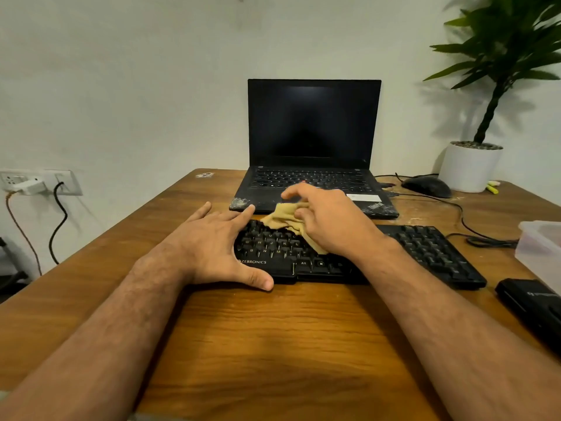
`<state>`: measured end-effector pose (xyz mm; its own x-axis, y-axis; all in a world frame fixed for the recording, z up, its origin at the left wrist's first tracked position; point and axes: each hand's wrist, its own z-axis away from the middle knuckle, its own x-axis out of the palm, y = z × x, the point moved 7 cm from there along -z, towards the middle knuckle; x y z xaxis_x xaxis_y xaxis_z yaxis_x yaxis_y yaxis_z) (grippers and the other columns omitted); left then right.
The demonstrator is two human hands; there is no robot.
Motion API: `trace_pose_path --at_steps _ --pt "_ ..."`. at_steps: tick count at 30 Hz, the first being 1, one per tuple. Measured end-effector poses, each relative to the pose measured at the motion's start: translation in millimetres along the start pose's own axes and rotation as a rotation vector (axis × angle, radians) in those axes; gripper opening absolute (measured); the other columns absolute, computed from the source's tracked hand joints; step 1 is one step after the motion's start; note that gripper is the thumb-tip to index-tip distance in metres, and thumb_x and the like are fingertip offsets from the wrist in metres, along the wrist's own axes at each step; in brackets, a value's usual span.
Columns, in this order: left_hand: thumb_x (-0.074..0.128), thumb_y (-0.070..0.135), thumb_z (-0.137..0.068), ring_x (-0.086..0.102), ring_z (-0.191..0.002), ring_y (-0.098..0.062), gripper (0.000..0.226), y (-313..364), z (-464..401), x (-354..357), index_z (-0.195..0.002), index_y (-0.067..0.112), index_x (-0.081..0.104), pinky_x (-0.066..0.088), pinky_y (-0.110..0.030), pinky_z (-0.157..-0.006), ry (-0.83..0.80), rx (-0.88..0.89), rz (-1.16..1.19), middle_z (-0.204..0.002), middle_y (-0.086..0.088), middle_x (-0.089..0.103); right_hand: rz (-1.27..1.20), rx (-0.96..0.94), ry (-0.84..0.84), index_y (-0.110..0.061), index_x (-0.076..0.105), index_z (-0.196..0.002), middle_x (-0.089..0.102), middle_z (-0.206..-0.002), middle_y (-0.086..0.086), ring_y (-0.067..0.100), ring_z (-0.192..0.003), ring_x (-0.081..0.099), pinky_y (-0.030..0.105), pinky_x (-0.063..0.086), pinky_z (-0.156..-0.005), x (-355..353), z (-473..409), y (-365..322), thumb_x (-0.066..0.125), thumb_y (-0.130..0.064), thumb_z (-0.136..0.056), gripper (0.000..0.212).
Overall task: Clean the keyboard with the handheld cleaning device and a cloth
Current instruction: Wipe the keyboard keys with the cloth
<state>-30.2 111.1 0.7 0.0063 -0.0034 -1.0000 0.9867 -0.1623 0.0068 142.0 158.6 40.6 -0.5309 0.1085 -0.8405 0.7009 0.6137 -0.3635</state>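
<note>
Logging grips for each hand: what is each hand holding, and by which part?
The right hand grips the tan cloth by its bunched middle. The left hand holds nothing, resting flat on the keyboard's left end.

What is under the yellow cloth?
The black keyboard. The cloth lies on its keys, under the right hand. The keys beneath the cloth are covered, so they cannot be seen.

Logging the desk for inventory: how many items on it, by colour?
Black: 4, the keyboard, laptop, mouse, handheld cleaning device
Tan: 1, the cloth
White: 1, the plant pot
Clear: 1, the plastic box
Total: 7
</note>
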Motion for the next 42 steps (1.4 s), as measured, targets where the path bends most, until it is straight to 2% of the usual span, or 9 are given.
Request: trace_pose_path --at_steps 3,5,11,16,23,30,35,39,42 --pt "0.029 0.109 -0.033 0.012 -0.153 -0.010 0.155 0.0 0.0 -0.5 -0.160 0.027 -0.005 -0.010 -0.040 -0.125 0.000 0.004 0.021 -0.167 0.005 0.015 -0.226 -0.068 0.021 -0.038 0.063 -0.103 0.062 -0.107 -0.013 0.003 -0.101 0.056 0.025 0.046 -0.088 -0.2 2.8 -10.3 0.056 -0.021 -0.099 0.019" --pt "0.029 0.110 -0.033 0.012 -0.153 -0.009 0.156 -0.3 0.1 -0.3 -0.161 0.026 -0.004 -0.008 -0.041 -0.125 0.006 0.002 0.018 -0.167 0.004 0.015 -0.050 -0.035 0.026 -0.036 0.068 -0.100 0.064 -0.106 -0.012 0.009 -0.105 0.055 0.032 0.047 -0.092 5.4 -2.0 -4.5 0.054 -0.025 -0.099 0.018" --pt "0.026 0.113 -0.030 0.013 -0.153 -0.009 0.160 -4.2 -3.0 2.4 -0.160 0.025 -0.003 -0.008 -0.043 -0.125 0.026 0.000 0.000 -0.168 0.002 0.016 0.051 -0.142 -0.154 -0.033 0.058 -0.138 0.055 -0.142 -0.014 0.002 -0.127 0.047 0.017 0.032 -0.105 15.5 4.6 -15.3 0.050 -0.047 -0.100 0.042" --pt "0.027 0.113 -0.027 0.012 -0.153 -0.010 0.163 -4.9 -2.0 2.7 -0.160 0.025 -0.006 -0.010 -0.043 -0.125 0.005 -0.007 0.010 -0.168 0.002 0.014 0.132 0.011 -0.111 -0.039 0.053 -0.141 0.065 -0.132 0.000 0.021 -0.113 0.061 0.037 0.051 -0.099 15.7 4.0 -7.9 0.051 -0.021 -0.101 0.045" --pt "0.032 0.112 -0.030 0.012 -0.153 -0.012 0.163 -7.2 -1.8 3.7 -0.160 0.022 -0.005 -0.008 -0.044 -0.125 0.004 -0.018 -0.003 -0.168 -0.001 0.014 0.030 -0.248 -0.397 -0.038 0.064 -0.130 0.052 -0.143 -0.024 -0.004 -0.134 0.043 0.017 0.028 -0.115 11.0 47.8 -49.1 0.053 0.004 -0.083 0.064" --pt "0.033 0.112 -0.029 0.014 -0.153 -0.012 0.164 -7.3 -3.2 2.9 -0.160 0.021 -0.004 -0.008 -0.045 -0.125 0.012 -0.019 -0.011 -0.168 0.000 0.015 -0.017 -0.327 -0.253 -0.033 0.062 -0.135 0.056 -0.142 -0.016 -0.004 -0.132 0.043 0.010 0.025 -0.112 7.1 59.2 -52.8 0.053 0.002 -0.083 0.063" --pt "0.034 0.112 -0.031 0.012 -0.153 -0.011 0.161 -7.6 -1.1 1.8 -0.161 0.023 -0.003 -0.009 -0.044 -0.125 0.014 -0.016 0.006 -0.168 0.001 0.014 -0.038 -0.223 -0.217 -0.028 0.081 -0.100 0.072 -0.116 -0.018 -0.011 -0.103 0.052 0.016 0.044 -0.100 -13.8 56.7 -26.2 0.057 0.005 -0.075 0.047" --pt "0.025 0.113 -0.032 0.010 -0.153 -0.012 0.158 10.1 -3.6 -7.0 -0.160 0.026 -0.005 -0.011 -0.043 -0.124 0.078 0.045 -0.014 -0.167 0.001 0.015 -0.010 -0.129 0.028 -0.032 0.068 -0.127 0.063 -0.135 -0.009 0.009 -0.127 0.053 0.029 0.035 -0.114 -24.8 40.2 -6.4 0.056 -0.003 -0.091 0.048" --pt "0.020 0.113 -0.033 0.014 -0.153 -0.013 0.157 28.0 -9.8 -8.8 -0.161 0.026 -0.004 -0.010 -0.043 -0.125 0.090 0.078 -0.057 -0.167 -0.001 0.020 0.033 -0.113 -0.181 -0.040 0.059 -0.136 0.060 -0.140 -0.012 0.012 -0.128 0.052 0.026 0.035 -0.108 6.4 24.6 -11.1 0.058 -0.021 -0.099 0.042"
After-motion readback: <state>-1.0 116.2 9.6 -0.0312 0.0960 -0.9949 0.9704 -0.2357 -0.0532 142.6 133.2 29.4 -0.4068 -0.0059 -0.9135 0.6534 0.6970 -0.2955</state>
